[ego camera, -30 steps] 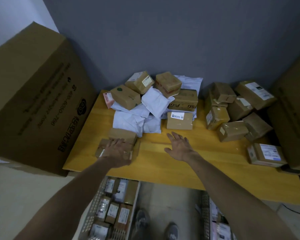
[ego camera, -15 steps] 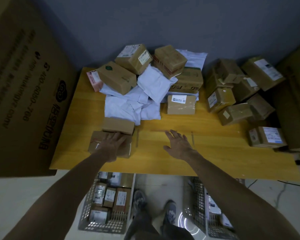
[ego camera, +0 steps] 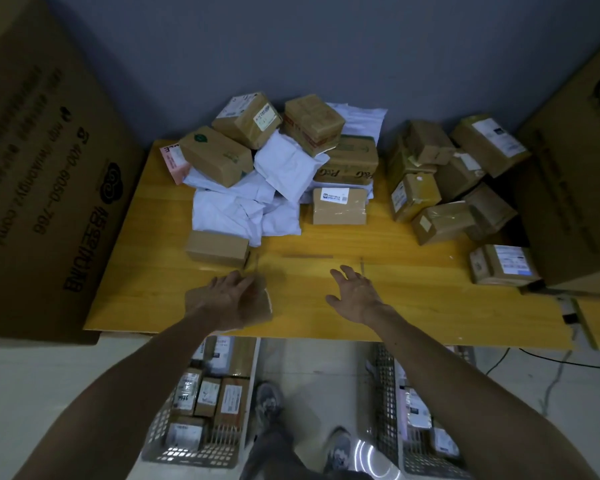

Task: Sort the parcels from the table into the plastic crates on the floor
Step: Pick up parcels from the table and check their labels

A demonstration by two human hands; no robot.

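Note:
My left hand (ego camera: 227, 296) lies on top of a flat brown parcel (ego camera: 261, 308) near the front edge of the yellow wooden table (ego camera: 430, 306), fingers curled over its far side. A small plain box (ego camera: 217, 247) stands just behind it. My right hand (ego camera: 354, 294) hovers open over bare wood with fingers spread, holding nothing. Behind are a pile of white mailer bags (ego camera: 236, 209) and brown boxes (ego camera: 340, 157), and a second group of brown boxes (ego camera: 440, 188) to the right. On the floor stand a left crate (ego camera: 153, 441) with several parcels and a right crate (ego camera: 385, 403).
Large cardboard cartons flank the table on the left (ego camera: 42, 188) and right (ego camera: 575, 188). A labelled box (ego camera: 503, 268) sits at the table's right end. My feet (ego camera: 267, 400) stand between the crates. A cable (ego camera: 551, 365) runs on the floor at right.
My left hand has drawn the flat parcel back from the small box toward the table's front edge. The right hand stays open over the wood. The view has tilted further down.

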